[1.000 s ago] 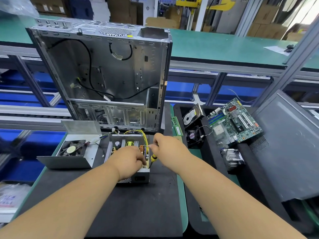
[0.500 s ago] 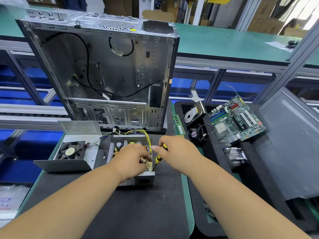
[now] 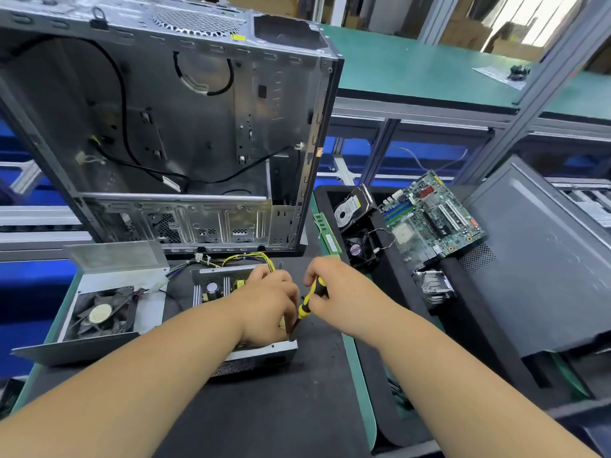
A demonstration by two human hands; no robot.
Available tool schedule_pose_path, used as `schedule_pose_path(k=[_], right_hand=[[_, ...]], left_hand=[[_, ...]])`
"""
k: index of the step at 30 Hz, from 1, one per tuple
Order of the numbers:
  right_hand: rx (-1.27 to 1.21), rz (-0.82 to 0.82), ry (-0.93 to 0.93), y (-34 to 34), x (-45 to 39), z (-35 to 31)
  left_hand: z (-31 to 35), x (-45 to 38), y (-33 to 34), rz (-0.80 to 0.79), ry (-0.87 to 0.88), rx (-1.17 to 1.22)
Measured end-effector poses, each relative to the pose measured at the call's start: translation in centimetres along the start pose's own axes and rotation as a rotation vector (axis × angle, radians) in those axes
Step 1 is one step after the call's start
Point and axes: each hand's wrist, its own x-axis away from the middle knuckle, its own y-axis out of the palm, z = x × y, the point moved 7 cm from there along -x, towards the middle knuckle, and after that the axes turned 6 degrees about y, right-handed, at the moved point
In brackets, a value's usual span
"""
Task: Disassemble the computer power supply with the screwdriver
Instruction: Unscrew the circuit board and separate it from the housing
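On the bench (image 3: pixel 281 424) the opened power supply (image 3: pixel 251 353) lies at the middle, with the two hands over its right part. Its removed cover with the fan (image 3: pixel 99 314) lies just left of it. The empty computer case (image 3: pixel 172 133) stands behind both. To the right, a tray (image 3: pixel 390 375) holds a hard drive (image 3: pixel 347 213), a motherboard (image 3: pixel 433 219) and a heatsink (image 3: pixel 433 285).

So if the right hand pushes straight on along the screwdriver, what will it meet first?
Most likely the near right corner of the open power supply: the right hand aims the screwdriver down-left there, close to the left hand. Depth is unclear.
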Motion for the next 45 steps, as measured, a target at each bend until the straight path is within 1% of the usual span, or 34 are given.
schedule_pose_path(k=[3,6,8,17,18,21,23,28,30,33,36,38,42,45], right_hand=[[0.029,-0.019,0.025,0.1,0.0,-0.2],[0.232,0.031,0.031,0.0,-0.1,-0.7],[0.289,0.044,0.047,0.0,-0.4,-0.9],[0.051,0.020,0.096,0.7,-0.2,-2.2],[0.056,0.020,0.102,0.8,0.0,-2.3],[0.175,0.069,0.116,0.6,0.3,-2.4],[0.195,0.076,0.154,0.4,0.3,-2.1],[0.083,0.102,0.172,0.7,0.6,-2.0],[0.054,0.104,0.166,0.7,0.8,-2.0],[0.050,0.085,0.153,0.7,0.9,-1.8],[0.150,0.083,0.093,0.6,0.8,-2.2],[0.176,0.061,0.069,0.6,0.5,-2.2],[0.111,0.041,0.026,0.7,0.2,-1.7],[0.038,0.007,0.004,0.7,0.4,-1.2]], left_hand=[[-0.2,-0.1,0.6,-0.063,0.011,-0.016],[-0.8,-0.2,1.2,-0.143,-0.034,0.001],[-1.2,-0.2,1.4,-0.154,-0.072,0.046],[-1.5,0.2,1.6,-0.171,-0.160,0.115],[-1.5,0.2,1.5,-0.176,-0.158,0.108],[-1.2,0.2,1.4,-0.223,-0.165,0.112],[-1.0,0.3,1.3,-0.254,-0.161,0.096],[-1.0,0.5,1.3,-0.230,-0.112,0.113],[-1.1,0.5,1.5,-0.196,-0.061,0.111],[-1.2,0.6,1.8,-0.151,-0.035,0.134],[-1.2,0.7,1.5,-0.148,-0.059,0.134],[-0.9,0.6,1.0,-0.147,-0.061,0.104],[-0.4,0.3,0.7,-0.104,-0.067,0.065],[-0.5,0.5,0.7,-0.110,-0.124,0.069]])
